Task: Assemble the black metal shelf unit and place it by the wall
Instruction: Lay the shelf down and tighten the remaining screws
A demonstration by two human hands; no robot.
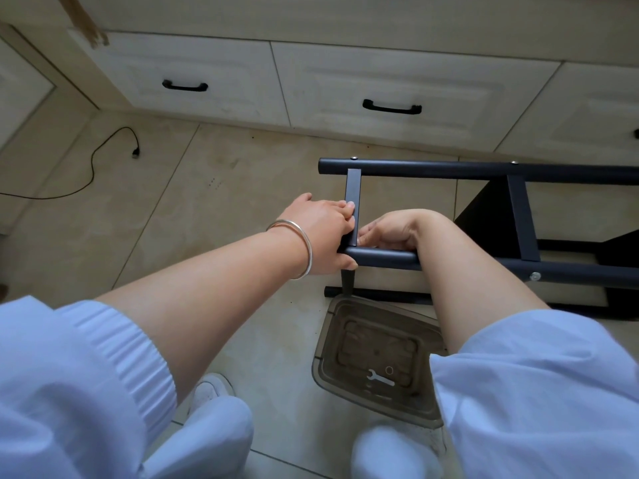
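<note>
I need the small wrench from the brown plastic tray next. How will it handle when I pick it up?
The wrench looks like thin flat metal, so probably stiff and light. Lying flat on the tray floor, it may be fiddly to pinch and could slide. It should not roll.

Matt black metal shelf frame (484, 169), smoky translucent plastic tray (349, 312), glossy beige floor tiles (214, 188).

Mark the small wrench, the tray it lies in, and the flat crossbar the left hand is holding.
wrench (379, 377): head view, middle of its shaft.
tray (325, 344): head view, left wall.
crossbar (352, 191): head view, bare upper part above the fingers.
left hand (321, 233): head view, back of hand.
</note>
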